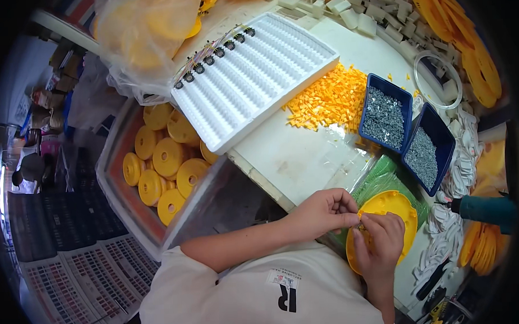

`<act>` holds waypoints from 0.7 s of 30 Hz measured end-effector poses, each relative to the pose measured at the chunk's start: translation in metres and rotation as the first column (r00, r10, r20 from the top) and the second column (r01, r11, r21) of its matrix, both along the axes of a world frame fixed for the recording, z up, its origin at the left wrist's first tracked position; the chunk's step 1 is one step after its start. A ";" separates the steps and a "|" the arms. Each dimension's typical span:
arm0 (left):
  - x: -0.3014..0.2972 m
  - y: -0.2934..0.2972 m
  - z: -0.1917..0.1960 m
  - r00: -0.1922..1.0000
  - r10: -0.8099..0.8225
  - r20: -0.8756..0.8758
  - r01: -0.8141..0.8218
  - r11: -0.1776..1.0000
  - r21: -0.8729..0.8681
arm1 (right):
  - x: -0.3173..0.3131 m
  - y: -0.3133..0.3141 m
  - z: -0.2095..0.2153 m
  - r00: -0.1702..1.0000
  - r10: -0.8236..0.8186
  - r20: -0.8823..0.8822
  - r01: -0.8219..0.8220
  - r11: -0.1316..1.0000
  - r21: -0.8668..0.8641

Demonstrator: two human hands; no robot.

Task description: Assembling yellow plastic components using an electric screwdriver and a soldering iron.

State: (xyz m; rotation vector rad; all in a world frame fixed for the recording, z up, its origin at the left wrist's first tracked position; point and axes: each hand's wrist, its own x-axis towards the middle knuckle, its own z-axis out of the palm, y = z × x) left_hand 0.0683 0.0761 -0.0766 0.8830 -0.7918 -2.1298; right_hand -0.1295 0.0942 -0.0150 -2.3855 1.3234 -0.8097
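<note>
Over a round yellow plastic shell point(409, 225), my left hand point(330, 212) and my right hand point(381, 243) meet fingertip to fingertip. Both are closed in a pinch. Whatever lies between the fingertips is too small to make out. The shell rests hollow side up on a green pad point(380, 178) under clear film. Just beyond are two dark blue bins, one with silvery metal parts point(385, 115) and the other with small grey screws point(422, 156). A heap of small orange-yellow plastic pieces point(331, 96) lies on the white table.
A white ridged foam tray point(256, 76) carries a row of small black wired parts point(216, 54). Left of the table, a crate point(108, 161) holds round yellow housings point(169, 156). A green power screwdriver point(484, 212) points in from the right, above white plastic parts point(445, 235).
</note>
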 end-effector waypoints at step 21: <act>-0.005 -0.016 0.035 0.779 0.411 0.474 0.406 0.245 -0.880 | -0.032 -0.012 0.013 0.989 -0.014 0.149 -0.032 0.952 0.305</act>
